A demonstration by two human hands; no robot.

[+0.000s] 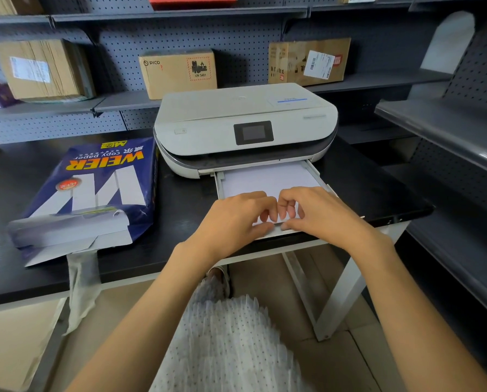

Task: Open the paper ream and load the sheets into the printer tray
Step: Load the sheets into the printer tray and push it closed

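Dark pegboard shelving (pixel 236 38) carrying three cardboard boxes (pixel 177 73) backs one black table (pixel 180 250), on which stand one white printer (pixel 245 123) and, just to its left, one blue paper ream (pixel 95 188) lying flat with its near end torn open and white sheets exposed. One printer tray (pixel 219 183) is pulled out toward the person with a stack of sheets (pixel 267 179) lying in it. Two hands meet at its front edge, the left hand (pixel 236 219) and right hand (pixel 318 213) each with fingers curled on top and thumb beneath, apparently pinching the stack's near edge, though the knuckles hide the contact.
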